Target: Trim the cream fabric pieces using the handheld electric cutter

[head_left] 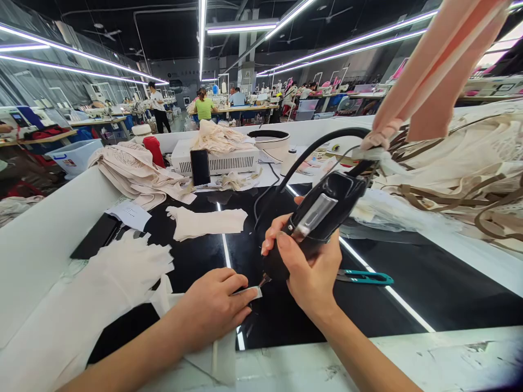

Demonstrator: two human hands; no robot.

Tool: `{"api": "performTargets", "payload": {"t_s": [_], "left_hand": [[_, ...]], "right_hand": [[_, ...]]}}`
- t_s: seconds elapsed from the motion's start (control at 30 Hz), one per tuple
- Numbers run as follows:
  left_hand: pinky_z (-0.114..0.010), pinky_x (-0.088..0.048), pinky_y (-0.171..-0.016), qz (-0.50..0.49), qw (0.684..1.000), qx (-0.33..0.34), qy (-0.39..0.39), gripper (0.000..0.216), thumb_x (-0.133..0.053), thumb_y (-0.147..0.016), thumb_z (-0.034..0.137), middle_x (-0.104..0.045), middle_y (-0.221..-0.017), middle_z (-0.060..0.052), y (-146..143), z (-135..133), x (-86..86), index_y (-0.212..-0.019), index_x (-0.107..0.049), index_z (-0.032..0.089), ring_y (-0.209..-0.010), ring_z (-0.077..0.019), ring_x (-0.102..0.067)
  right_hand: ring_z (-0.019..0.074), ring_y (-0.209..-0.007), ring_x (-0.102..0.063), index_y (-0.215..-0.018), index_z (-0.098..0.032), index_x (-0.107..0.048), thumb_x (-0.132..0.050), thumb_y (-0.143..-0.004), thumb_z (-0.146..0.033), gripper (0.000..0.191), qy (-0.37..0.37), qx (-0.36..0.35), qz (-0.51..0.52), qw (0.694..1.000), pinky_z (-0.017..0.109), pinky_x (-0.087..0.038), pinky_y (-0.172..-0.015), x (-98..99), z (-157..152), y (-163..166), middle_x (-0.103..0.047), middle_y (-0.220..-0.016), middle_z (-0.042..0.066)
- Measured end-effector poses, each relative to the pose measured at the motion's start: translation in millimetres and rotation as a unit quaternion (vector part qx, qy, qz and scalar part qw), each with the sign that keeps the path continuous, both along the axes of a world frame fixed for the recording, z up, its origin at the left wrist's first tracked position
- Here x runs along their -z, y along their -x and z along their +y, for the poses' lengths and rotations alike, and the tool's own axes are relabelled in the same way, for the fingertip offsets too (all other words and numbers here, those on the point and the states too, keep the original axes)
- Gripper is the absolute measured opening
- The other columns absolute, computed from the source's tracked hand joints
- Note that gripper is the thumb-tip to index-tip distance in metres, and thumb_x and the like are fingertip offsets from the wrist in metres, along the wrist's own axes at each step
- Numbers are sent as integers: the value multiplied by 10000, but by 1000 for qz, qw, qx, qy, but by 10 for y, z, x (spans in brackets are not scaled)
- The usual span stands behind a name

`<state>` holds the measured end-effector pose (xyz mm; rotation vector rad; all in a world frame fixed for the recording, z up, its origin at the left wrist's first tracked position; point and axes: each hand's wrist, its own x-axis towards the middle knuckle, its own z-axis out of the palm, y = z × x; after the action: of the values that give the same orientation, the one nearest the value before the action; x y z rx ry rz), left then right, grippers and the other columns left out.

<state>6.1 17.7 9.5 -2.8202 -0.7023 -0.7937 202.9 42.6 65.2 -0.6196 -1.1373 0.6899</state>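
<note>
Fingers of my left hand (216,299) lie close together, bent low over the black tabletop (302,321), and hold a small pale cloth end (258,293) that pokes out past their tips, toward the right of the frame. That end sits at lower centre — my left hand is the nearer of the two, right on it. My right hand (312,277) is closed firmly around a black handheld tool (327,212). The tool's long axis slants from upper right to lower left, so its metal tip (265,280) meets the cloth end's side from above and the right; whether the two touch — I cannot tell.

The tabletop is flat and glossy, striped by bright reflections (392,290). Teal-handled snips (371,277) lie right of my right hand; a heap of white cloth (110,272) spreads at lower left. Beyond, a folded cream piece (208,223) lies left of centre, then a dark phone (200,167) upright before a vented white box (220,160). A pink cloth strip (437,71) hangs at upper right, knotted near the tool's upper end. Farther off, people (205,108) work under long tube lights (241,27).
</note>
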Motion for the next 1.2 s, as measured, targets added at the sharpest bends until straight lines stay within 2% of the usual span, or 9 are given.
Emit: {"api": "performTargets", "payload": {"t_s": [0.13,0.3,0.43,0.6,0.83,1.2], "left_hand": [[-365,-690,-893,0,1000,3,4,198,-618,-1199,255,-785,-1137,-60,3,-5,-13,-1321,-744,162,-981,-233,-761],[-362,-690,-905,0,1000,2,5,199,-633,-1192,253,-782,-1124,-61,0,0,-22,-1324,-750,162,-986,-235,-762],[-370,-698,-897,3,1000,4,11,197,-655,-1177,243,-786,-1131,-69,9,3,-16,-1324,-759,161,-988,-242,-766],[-369,-705,-932,2,999,7,33,210,-622,-1189,220,-794,-1174,-83,60,-8,-18,-1335,-767,180,-1039,-232,-788],[-359,-711,-845,-32,999,11,-2,226,-567,-1218,211,-802,-1101,-90,155,-56,-13,-1178,-784,163,-916,-216,-782],[-364,-713,-959,-44,999,-9,27,142,-641,-1167,130,-811,-1129,-94,209,-174,53,-1222,-770,147,-1043,-226,-795]], "right_hand": [[123,-563,-692,-1061,-306,-646,-963,-933,-480,384,1,-10,9,1000,254,-638,-525,-17,-32,-25,-768,-835,-74],[115,-567,-687,-1171,-338,-682,-991,-910,-489,432,1,-18,24,1000,236,-640,-532,-37,-112,-34,-768,-828,-91],[120,-568,-697,-1085,-328,-673,-968,-934,-457,355,8,-22,19,1000,236,-623,-515,-29,-140,-11,-771,-830,-89],[120,-567,-684,-1063,-322,-664,-966,-926,-449,355,11,-17,15,1000,241,-634,-522,-21,-153,-19,-770,-828,-86],[117,-575,-697,-1112,-324,-677,-993,-909,-453,397,2,-22,17,1000,230,-646,-546,-47,-173,-70,-772,-822,-82],[156,-578,-704,-1286,-366,-714,-982,-930,-442,452,-2,-4,1,1000,302,-640,-546,-45,-172,-102,-767,-824,-72]]}}
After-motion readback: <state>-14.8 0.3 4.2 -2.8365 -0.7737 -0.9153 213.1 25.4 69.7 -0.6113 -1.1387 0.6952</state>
